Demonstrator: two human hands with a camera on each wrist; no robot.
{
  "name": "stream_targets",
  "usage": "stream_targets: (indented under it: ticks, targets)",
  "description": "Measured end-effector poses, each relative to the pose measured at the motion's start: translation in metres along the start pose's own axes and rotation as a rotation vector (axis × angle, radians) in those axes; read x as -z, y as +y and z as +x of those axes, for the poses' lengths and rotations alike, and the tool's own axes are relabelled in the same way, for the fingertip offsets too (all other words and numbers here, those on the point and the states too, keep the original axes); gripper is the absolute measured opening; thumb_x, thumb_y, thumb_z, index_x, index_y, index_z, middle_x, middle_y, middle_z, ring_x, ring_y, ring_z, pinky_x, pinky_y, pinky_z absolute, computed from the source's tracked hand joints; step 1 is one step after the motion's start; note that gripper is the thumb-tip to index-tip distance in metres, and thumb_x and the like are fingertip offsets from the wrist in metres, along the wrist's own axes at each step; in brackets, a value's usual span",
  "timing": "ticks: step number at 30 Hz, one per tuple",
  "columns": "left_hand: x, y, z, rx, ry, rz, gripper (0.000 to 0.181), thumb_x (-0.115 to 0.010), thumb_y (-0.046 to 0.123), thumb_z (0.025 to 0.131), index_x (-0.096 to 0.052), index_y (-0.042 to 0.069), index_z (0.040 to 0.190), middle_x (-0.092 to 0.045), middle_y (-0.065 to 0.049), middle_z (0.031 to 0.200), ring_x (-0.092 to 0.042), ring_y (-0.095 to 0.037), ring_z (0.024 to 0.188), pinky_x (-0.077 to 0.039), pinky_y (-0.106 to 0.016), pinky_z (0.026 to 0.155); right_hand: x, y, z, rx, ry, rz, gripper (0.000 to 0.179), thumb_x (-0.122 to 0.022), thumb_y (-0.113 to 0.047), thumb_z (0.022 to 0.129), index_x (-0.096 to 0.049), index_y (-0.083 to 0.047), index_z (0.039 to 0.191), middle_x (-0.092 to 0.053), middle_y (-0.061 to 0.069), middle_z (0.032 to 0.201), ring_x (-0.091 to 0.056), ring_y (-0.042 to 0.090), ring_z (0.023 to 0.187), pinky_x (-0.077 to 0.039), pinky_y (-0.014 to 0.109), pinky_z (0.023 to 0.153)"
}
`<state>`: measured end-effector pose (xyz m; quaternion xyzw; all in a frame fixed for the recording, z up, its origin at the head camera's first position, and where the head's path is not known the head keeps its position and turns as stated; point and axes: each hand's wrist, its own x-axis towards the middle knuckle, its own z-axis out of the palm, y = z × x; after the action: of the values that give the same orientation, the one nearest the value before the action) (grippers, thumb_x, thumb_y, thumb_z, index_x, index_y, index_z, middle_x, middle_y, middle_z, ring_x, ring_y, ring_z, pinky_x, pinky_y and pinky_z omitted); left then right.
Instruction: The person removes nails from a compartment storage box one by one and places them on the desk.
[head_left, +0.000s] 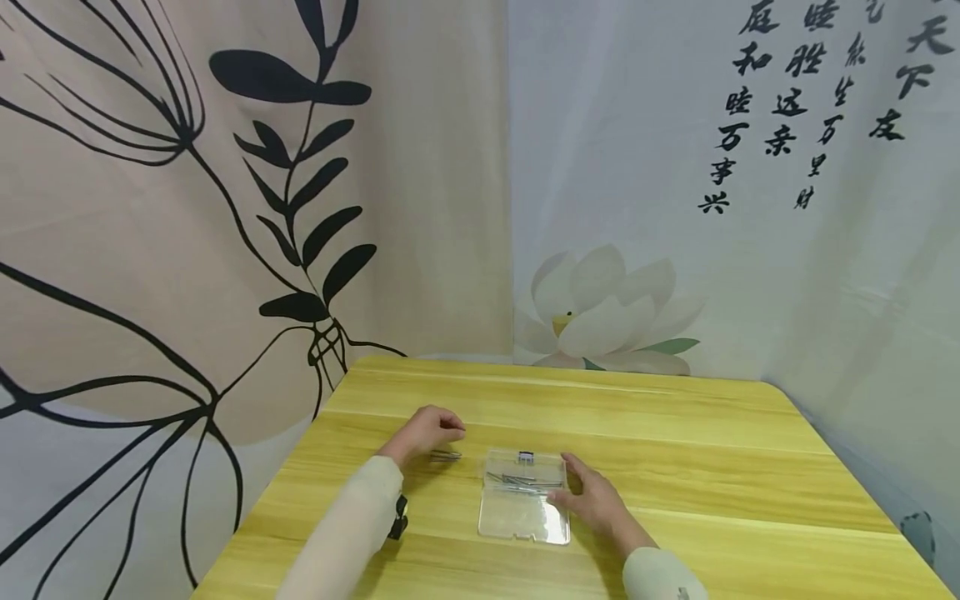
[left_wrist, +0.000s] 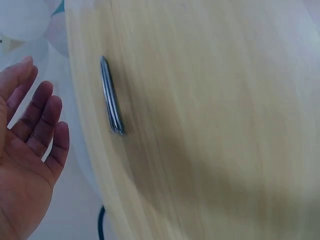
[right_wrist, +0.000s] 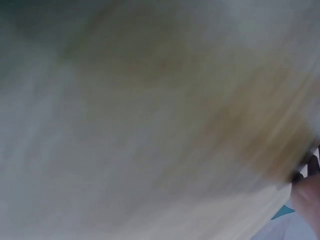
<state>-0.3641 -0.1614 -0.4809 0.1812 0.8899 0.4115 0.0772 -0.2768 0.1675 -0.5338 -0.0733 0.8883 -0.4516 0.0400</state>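
Note:
My left hand [head_left: 427, 432] hovers over the table with its fingers loosely bent and nothing between them. Just below it lies a small bundle of slim silvery metal rods [left_wrist: 112, 100], side by side on the wood. A clear plastic box [head_left: 523, 517] lies with its lid folded open, and more slim metal rods [head_left: 517, 481] rest in it. At the box's right side, my right hand [head_left: 596, 500] grips the edge between thumb and fingers. The right wrist view is blurred and catches only part of the right hand [right_wrist: 307, 192].
The wood-grain table [head_left: 675, 450] carries the box and rods. Behind it hangs a curtain [head_left: 435, 208] printed with plants, a lotus and black characters. A black device [head_left: 399, 517] sits at the left wrist.

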Motion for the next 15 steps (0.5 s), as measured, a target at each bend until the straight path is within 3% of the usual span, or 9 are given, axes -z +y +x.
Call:
stream_targets:
  ticks: [15]
  targets:
    - [-0.025, 0.027, 0.011, -0.080, -0.044, 0.012, 0.023, -0.068, 0.021, 0.096, -0.073, 0.003, 0.109, -0.069, 0.002, 0.101, -0.061, -0.015, 0.093, -0.051, -0.038, 0.082, 0.001, 0.002, 0.002, 0.008, -0.006, 0.002, 0.080, -0.075, -0.034, 0.089, -0.036, -0.010, 0.154, -0.045, 0.020, 0.148, -0.031, 0.049, 0.138, -0.022, 0.067, 0.108]
